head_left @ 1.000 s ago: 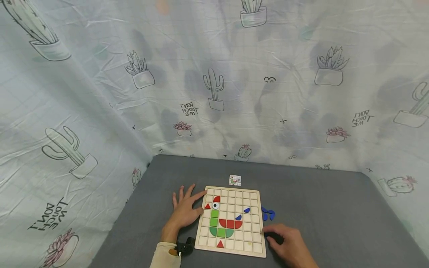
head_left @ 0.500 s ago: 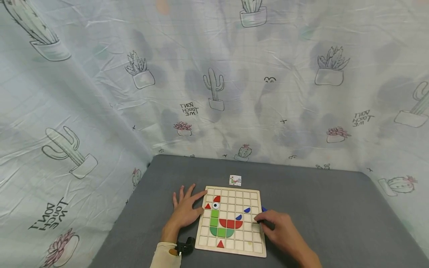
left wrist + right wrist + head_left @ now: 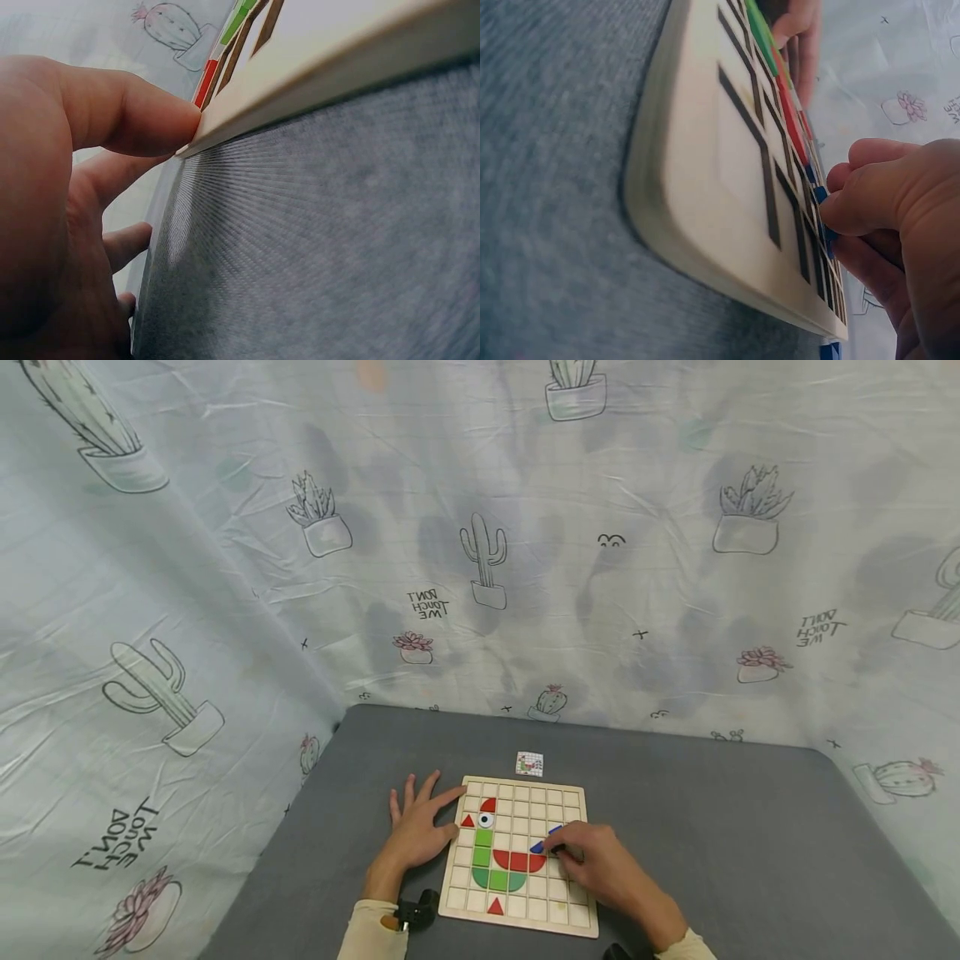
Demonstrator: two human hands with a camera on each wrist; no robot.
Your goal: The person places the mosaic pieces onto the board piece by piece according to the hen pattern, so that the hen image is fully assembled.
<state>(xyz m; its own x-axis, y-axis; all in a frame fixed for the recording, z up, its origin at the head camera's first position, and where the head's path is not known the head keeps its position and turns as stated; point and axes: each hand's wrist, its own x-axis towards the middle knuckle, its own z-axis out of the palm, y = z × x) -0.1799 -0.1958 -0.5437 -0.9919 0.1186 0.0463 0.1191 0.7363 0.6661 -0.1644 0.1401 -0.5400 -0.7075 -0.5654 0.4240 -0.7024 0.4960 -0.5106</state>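
Observation:
A square wooden grid board (image 3: 537,909) lies on the grey table. My left hand (image 3: 416,835) rests at its left side, fingers spread, with thumb and index finger touching the edge. Over the right part of the board, my right hand (image 3: 600,860) pinches a small blue piece (image 3: 823,201) between thumb and fingers, close over the squares. Beside those fingertips lies a blue half-round piece (image 3: 537,847). Also in the grid are red pieces (image 3: 517,861), green pieces (image 3: 483,839), a round eye piece (image 3: 486,820) and a red triangle (image 3: 496,907).
A small printed card (image 3: 529,764) with a coloured grid picture lies behind the board. Another blue piece (image 3: 830,351) shows past the board's edge in the right wrist view. A patterned curtain (image 3: 555,635) stands behind the table (image 3: 697,810).
My right hand has moved from beside the board's right edge, left and away from me, onto the squares near the blue pieces. The left hand keeps its place at the board.

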